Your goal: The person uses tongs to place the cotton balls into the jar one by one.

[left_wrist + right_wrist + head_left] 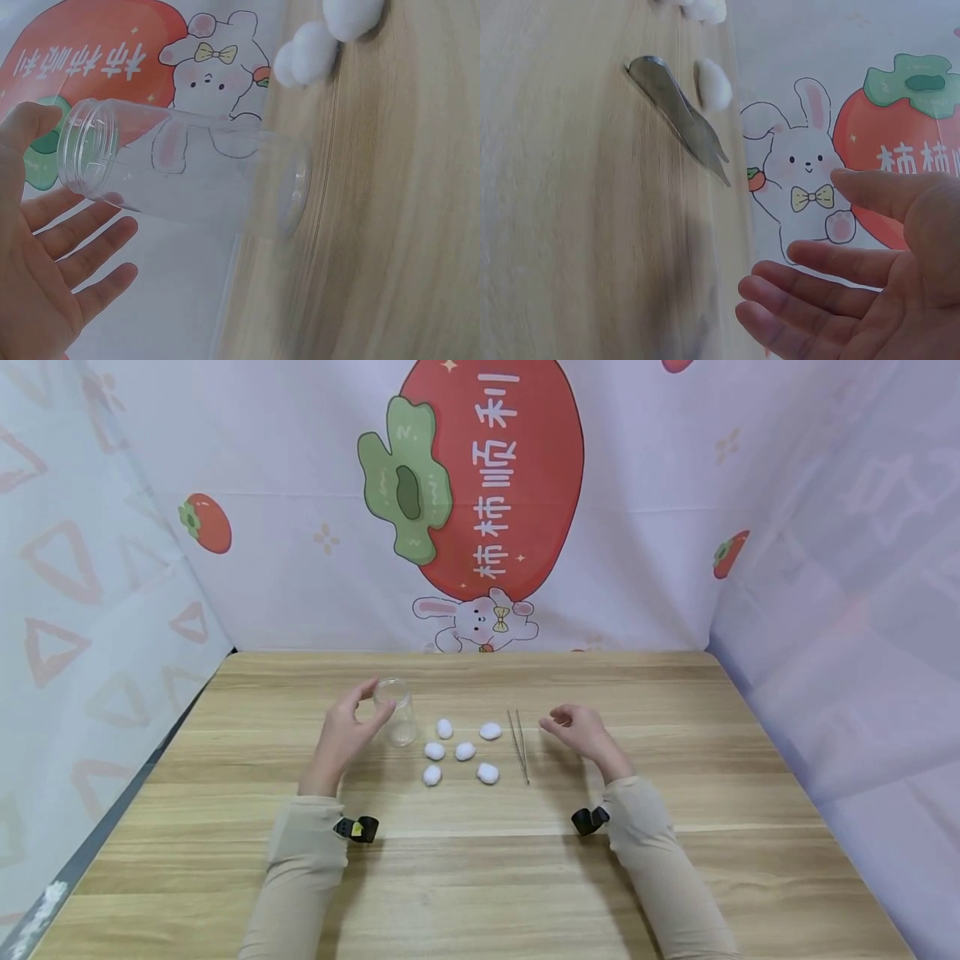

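Steadying the clear, cylindrical, screw-necked jar (pixel 402 727) well would, I judge, mean bringing the left hand's (pixel 348 725) thumb and fingers evenly onto opposite sides of its neck, pressing lightly so that the base stays flat on the pale, wood-grained table (pixel 465 877). Thumb and fingers stand apart about the mouth; whether they press on it I cannot tell. The jar stands upright towards the table's far edge, left of its middle. The right hand (pixel 585 733) hangs with fingers loosely bent and thumb apart, holding nothing, just beside the slim, silvery metal tweezers (pixel 675 109), whose tips point to the far edge.

Counted: one jar, one pair of tweezers, and six white, rounded cotton balls (pixel 465 751), lying between them.
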`<state>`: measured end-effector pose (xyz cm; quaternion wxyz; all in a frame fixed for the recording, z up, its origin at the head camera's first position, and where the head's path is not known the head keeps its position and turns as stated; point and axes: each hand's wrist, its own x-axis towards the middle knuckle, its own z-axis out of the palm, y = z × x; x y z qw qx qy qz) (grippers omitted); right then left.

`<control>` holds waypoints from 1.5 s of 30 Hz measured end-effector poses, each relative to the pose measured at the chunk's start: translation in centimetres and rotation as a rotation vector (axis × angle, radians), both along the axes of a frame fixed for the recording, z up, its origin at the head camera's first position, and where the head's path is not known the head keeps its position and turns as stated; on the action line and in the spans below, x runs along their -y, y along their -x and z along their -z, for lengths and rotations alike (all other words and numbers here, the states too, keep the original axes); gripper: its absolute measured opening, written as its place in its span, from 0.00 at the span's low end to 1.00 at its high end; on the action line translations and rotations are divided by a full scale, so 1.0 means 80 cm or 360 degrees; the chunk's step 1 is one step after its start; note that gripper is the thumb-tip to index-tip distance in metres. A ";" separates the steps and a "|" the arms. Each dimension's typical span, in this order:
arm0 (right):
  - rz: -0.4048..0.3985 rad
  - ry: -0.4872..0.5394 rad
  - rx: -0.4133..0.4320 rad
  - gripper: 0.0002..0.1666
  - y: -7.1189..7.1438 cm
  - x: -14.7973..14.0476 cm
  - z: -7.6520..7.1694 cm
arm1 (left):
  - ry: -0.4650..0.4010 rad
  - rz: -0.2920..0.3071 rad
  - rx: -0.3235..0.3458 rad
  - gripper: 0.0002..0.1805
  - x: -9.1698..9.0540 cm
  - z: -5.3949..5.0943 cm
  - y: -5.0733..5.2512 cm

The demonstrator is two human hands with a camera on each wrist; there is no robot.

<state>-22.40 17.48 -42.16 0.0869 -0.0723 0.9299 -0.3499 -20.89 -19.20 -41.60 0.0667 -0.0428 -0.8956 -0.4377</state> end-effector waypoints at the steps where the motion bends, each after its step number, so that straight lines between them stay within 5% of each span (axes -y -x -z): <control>1: 0.0000 0.0003 0.0002 0.28 0.000 0.001 0.001 | -0.0009 -0.0002 0.0009 0.37 -0.001 0.000 0.000; 45: 0.0257 0.0245 0.0233 0.24 -0.013 0.043 0.017 | -0.0361 -0.0049 0.0035 0.40 -0.020 0.037 0.005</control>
